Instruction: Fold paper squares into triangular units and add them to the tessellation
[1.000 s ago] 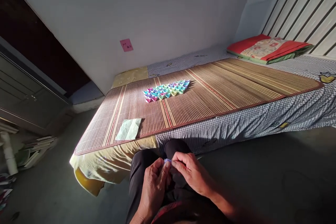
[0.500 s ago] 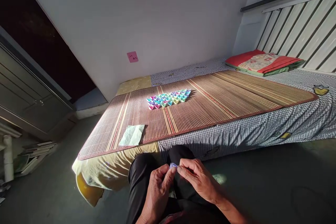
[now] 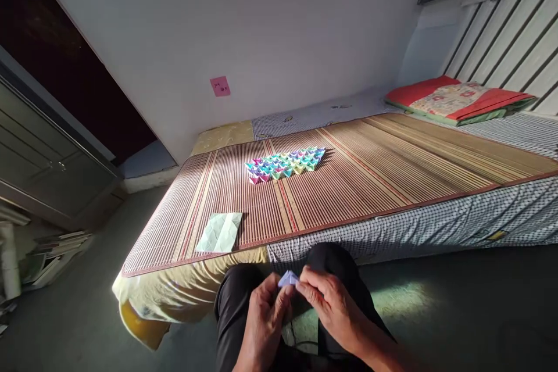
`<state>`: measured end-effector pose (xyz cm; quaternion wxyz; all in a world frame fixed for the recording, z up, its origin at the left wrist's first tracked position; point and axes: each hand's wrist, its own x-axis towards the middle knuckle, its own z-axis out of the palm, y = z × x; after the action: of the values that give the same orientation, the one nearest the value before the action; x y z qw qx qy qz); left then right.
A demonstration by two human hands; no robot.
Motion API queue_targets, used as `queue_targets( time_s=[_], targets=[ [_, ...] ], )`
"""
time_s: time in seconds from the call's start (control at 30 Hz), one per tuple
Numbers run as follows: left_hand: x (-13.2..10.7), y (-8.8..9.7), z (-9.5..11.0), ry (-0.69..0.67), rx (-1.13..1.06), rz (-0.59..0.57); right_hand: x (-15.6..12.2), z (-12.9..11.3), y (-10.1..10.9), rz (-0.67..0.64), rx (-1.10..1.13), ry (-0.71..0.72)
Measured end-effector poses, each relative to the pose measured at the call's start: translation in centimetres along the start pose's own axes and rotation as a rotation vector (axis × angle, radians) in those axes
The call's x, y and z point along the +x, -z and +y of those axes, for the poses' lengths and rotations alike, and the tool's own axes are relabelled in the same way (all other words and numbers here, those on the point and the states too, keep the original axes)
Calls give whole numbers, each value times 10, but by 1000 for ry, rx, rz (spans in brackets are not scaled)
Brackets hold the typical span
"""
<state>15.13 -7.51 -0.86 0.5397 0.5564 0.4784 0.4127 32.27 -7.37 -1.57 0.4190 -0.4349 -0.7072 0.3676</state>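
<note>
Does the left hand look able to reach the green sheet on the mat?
Probably yes: the green sheet lies near the front edge of the mat with nothing in between, though the left hand is pinching a lilac paper.

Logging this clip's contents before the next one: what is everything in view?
woven bamboo mat: one, brown, on the bed
small folded paper shapes: many, mixed colours, clustered mid-mat
flat folded paper sheet: one, pale green, mat's near edge
square sticky note: one, pink, on the wall
flat cushion: one, red and floral, bed's far end
small lilac folded paper piece: one, lilac, bottom of view
left hand: one, pinching the lilac piece
right hand: one, pinching the lilac piece
</note>
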Motion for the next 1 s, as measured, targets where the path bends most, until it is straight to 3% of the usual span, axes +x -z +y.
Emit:
queue_targets(
  time_s=[0.1,0.23,0.4,0.63,0.87,1.0],
  targets=[
    [10,2,18,-25,-145,62,13,-1,11,40,-82,125],
    [21,4,32,1,-261,100,28,-6,21,31,-161,177],
    [29,10,34,-1,-288,100,41,-12,25,-14,-305,250],
    [38,23,35,51,-354,-68,52,-10,29,-33,-367,272],
    [39,18,33,119,-344,61,51,-15,28,172,-273,314],
    [33,13,35,120,-282,71,52,-23,24,123,-276,342]
  ],
)
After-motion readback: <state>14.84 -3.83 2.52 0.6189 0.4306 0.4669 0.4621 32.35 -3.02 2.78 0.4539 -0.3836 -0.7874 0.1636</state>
